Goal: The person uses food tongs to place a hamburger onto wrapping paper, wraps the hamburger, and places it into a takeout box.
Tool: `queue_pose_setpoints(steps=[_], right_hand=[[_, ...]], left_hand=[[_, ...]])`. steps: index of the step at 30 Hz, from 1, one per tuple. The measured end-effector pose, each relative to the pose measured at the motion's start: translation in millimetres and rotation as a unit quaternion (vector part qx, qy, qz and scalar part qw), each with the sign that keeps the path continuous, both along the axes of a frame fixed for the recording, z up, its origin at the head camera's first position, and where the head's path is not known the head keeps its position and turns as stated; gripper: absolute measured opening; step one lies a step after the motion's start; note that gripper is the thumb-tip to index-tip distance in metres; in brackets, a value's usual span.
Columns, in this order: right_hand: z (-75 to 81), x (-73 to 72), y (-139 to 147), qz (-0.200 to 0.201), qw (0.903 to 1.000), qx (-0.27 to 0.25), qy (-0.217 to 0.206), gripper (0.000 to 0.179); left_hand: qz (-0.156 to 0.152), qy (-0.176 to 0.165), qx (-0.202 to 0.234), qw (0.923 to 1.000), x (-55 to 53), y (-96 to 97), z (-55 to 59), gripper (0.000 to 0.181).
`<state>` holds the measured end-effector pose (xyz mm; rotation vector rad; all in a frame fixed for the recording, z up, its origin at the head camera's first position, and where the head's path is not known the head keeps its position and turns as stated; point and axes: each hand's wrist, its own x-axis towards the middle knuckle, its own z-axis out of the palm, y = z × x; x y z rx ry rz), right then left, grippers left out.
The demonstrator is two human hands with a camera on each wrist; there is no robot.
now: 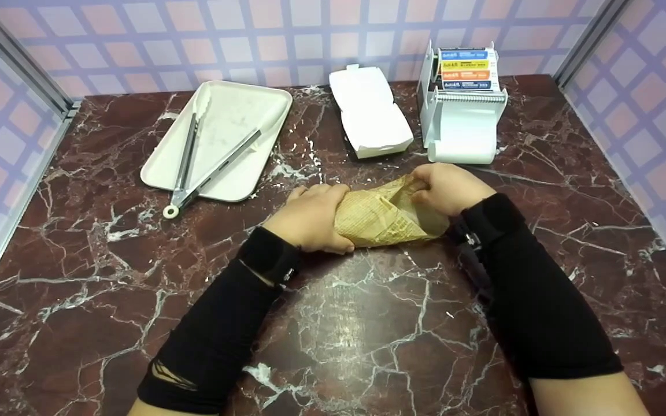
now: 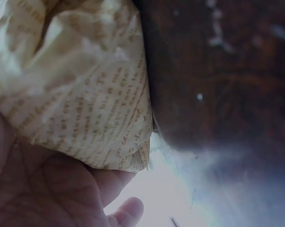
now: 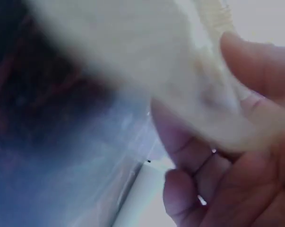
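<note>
A bundle in printed yellowish wrapping paper point(image 1: 367, 218) lies on the table between my two hands; whatever is inside it is hidden. My left hand point(image 1: 312, 218) grips its left end, thumb on the near side and fingers on the far side. Lines of brown lettering cover the wrapping paper point(image 2: 95, 99) in the left wrist view. At the bundle's right end, the paper stands loose and partly folded. There my right hand point(image 1: 454, 188) pinches the far edge of the paper. The right wrist view has the paper point(image 3: 133, 52) blurred, with the thumb and fingers point(image 3: 185, 151) on either side.
A cream tray point(image 1: 232, 115) carries metal tongs point(image 1: 184, 153), their ringed end over its near edge. Behind the bundle stands an unfolded white box point(image 1: 370, 115). To its right is a label dispenser point(image 1: 466, 104) with coloured rolls. Tiled-pattern walls point(image 1: 240, 34) enclose the marbled table point(image 1: 356, 335).
</note>
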<state>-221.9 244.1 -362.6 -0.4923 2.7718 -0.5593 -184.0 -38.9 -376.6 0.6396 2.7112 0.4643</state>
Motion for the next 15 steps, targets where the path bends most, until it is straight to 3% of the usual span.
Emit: queue_pose_setpoints(steps=[7,11,13,15], right_hand=[[3.5,-1.7,4,-0.032,0.9953,-0.088,-0.024,0.013],[1.4,-3.3,10,-0.036,0.9879,-0.143,-0.047,0.019],[0.2,-4.2,13,-0.030,0.9858,-0.151,-0.066,0.027],[0.4,-4.5,16,-0.020,0.9886,-0.127,-0.077,0.034]], left_hand=[[0.003,0.001,0.002,1.0000,0.9,-0.6,0.3,0.113],[0.006,-0.002,0.004,1.0000,0.7,-0.8,0.5,0.114],[0.007,-0.004,0.006,0.9999,0.6,-1.3,0.4,0.114],[0.006,-0.006,0.008,0.9999,0.5,-2.0,0.7,0.113]])
